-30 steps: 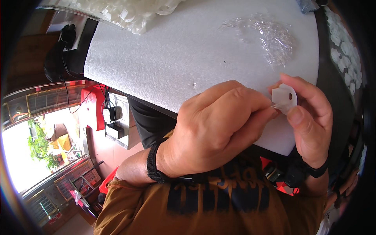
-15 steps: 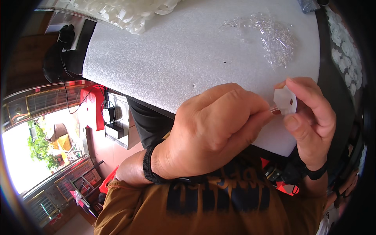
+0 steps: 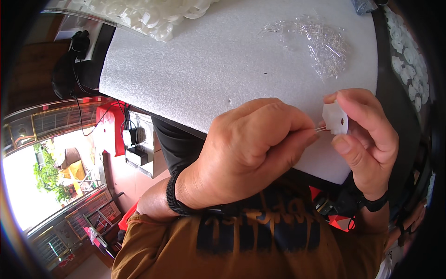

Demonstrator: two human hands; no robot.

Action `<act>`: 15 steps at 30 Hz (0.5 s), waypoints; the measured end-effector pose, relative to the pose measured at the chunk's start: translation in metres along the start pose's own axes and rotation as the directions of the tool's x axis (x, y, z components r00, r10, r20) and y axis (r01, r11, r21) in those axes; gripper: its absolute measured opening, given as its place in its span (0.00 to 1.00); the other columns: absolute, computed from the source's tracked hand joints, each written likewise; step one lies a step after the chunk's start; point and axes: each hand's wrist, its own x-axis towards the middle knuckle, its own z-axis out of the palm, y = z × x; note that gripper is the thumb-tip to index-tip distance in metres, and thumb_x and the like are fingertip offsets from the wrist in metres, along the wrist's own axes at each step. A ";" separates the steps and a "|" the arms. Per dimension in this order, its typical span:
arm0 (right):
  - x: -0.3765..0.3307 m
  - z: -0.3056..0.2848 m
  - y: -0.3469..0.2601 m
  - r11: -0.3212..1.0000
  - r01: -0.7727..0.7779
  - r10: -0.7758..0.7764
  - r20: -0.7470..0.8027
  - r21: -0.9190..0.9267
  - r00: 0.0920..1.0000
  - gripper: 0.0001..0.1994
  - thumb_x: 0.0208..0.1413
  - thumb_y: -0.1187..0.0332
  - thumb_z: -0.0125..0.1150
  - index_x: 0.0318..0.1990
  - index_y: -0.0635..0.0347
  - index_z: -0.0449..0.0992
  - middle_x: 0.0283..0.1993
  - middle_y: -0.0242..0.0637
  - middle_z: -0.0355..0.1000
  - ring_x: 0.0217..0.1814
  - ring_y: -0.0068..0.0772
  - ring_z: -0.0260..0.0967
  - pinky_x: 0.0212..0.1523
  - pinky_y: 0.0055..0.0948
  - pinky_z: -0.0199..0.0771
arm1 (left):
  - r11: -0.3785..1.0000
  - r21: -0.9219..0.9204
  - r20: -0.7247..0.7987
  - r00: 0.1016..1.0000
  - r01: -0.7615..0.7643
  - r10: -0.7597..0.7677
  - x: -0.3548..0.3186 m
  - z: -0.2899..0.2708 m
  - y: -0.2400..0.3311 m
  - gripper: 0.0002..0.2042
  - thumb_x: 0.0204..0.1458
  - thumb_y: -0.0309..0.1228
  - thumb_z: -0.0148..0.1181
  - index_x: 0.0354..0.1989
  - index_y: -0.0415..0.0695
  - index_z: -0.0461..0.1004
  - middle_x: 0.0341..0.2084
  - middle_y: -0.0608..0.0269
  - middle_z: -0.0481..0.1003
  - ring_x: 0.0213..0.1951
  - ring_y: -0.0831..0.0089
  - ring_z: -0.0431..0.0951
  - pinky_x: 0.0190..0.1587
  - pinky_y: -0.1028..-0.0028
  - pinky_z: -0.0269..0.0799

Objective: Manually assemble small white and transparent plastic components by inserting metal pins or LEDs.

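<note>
My left hand (image 3: 260,144) is closed in a pinch on the thin metal leads (image 3: 319,128) of what looks like an LED. The leads run right to a small white plastic piece (image 3: 335,120), where their far end is hidden. My right hand (image 3: 369,135) grips this piece between fingers and thumb; a small dark hole shows in its face. Beyond the hands, a loose pile of clear LEDs with long thin leads (image 3: 327,49) lies on the white foam sheet (image 3: 186,69).
A clear bin of translucent white plastic pieces (image 3: 160,18) stands at the far left. More white pieces (image 3: 409,69) lie beyond the table's right edge. A small bluish bag (image 3: 364,6) sits at the far right corner. Left of the table are a red stool (image 3: 109,128) and cables.
My left fingers have drawn slightly left, so more of the leads shows between them and the white piece. The white piece has turned and shifted a little left in my right hand.
</note>
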 end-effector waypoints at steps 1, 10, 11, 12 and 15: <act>0.000 -0.001 -0.002 0.998 0.009 -0.007 0.025 -0.059 1.000 0.21 0.51 0.70 0.59 0.53 0.66 0.66 0.51 0.45 0.61 0.50 0.33 0.63 0.47 0.26 0.65 | 1.000 -0.003 -0.001 1.000 -0.006 0.006 0.000 0.000 0.000 0.06 0.41 0.21 0.64 0.28 0.39 0.73 0.19 0.62 0.73 0.20 0.74 0.72 0.22 0.78 0.65; -0.001 0.000 0.002 0.995 -0.024 0.019 0.053 0.093 0.998 0.22 0.51 0.69 0.59 0.52 0.67 0.66 0.50 0.45 0.61 0.51 0.32 0.62 0.47 0.25 0.64 | 0.988 0.009 -0.072 0.986 -0.153 0.153 0.004 0.009 0.000 0.08 0.38 0.19 0.64 0.29 0.38 0.72 0.17 0.61 0.71 0.17 0.73 0.71 0.19 0.78 0.62; -0.001 0.000 0.001 0.995 -0.026 0.021 0.051 0.091 0.998 0.22 0.51 0.69 0.59 0.52 0.67 0.66 0.50 0.45 0.61 0.51 0.32 0.62 0.47 0.25 0.64 | 0.988 0.006 -0.070 0.986 -0.154 0.154 0.004 0.007 0.003 0.08 0.38 0.19 0.64 0.29 0.38 0.72 0.17 0.61 0.71 0.17 0.73 0.71 0.19 0.78 0.62; -0.001 0.001 -0.001 0.992 -0.066 0.062 0.044 0.109 0.997 0.22 0.51 0.68 0.60 0.52 0.68 0.66 0.50 0.45 0.62 0.50 0.30 0.63 0.47 0.25 0.64 | 0.999 -0.014 -0.045 0.998 -0.049 0.048 0.003 0.004 0.008 0.08 0.38 0.18 0.63 0.28 0.38 0.72 0.17 0.61 0.71 0.18 0.73 0.70 0.19 0.78 0.62; -0.001 0.004 -0.002 0.986 -0.101 0.098 0.023 0.135 0.995 0.23 0.50 0.67 0.60 0.52 0.68 0.66 0.49 0.44 0.62 0.48 0.28 0.63 0.46 0.24 0.65 | 1.000 0.020 -0.017 1.000 -0.017 0.017 0.000 0.001 0.005 0.08 0.38 0.17 0.62 0.28 0.38 0.72 0.17 0.61 0.70 0.18 0.73 0.70 0.19 0.78 0.62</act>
